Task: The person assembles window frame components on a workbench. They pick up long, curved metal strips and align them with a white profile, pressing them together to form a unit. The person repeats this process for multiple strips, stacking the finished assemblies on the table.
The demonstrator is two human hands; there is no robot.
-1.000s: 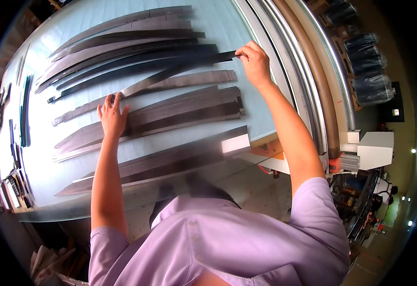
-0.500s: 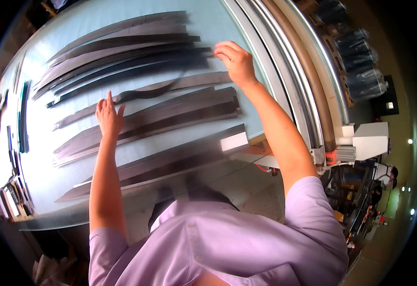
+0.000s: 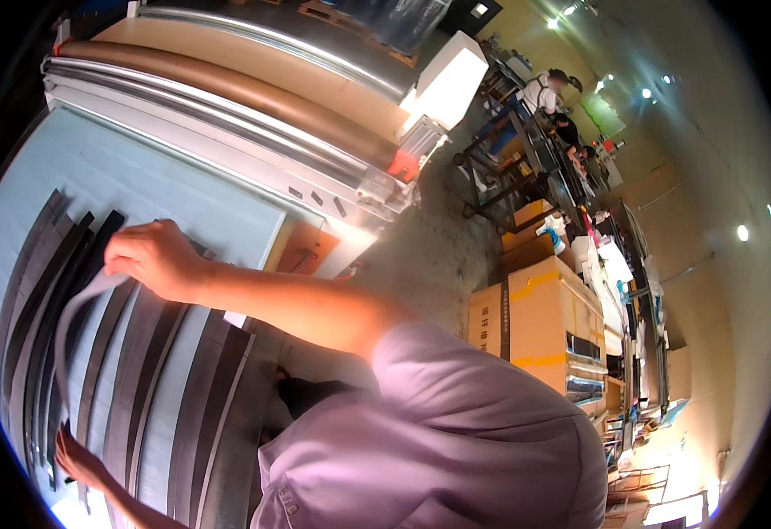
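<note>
A long, narrow, dark grey flexible strip (image 3: 63,339) bows upward in a curve between my two hands. My right hand (image 3: 158,260) is closed on its upper end in a pinch. Down at the lower left, my left hand (image 3: 78,460) is at the strip's other end, thumb apart from the fingers; its fingertips meet the strip, and whether they press on it is hard to see. Beneath lie several dark grey and black strips (image 3: 143,353), side by side in groups on the pale blue table (image 3: 169,194).
Beyond the table runs a machine with a brown roller (image 3: 227,97), metal rails and a white end box (image 3: 452,75). Cardboard boxes (image 3: 540,322) stand to the right beside a crowded bench. Further off, people (image 3: 544,93) are at another bench. Grey floor (image 3: 438,256) lies between.
The view has swung to the right. My right hand now lifts the strip's end into a curve above the other strips. My left hand has shifted towards the lower left of the view.
</note>
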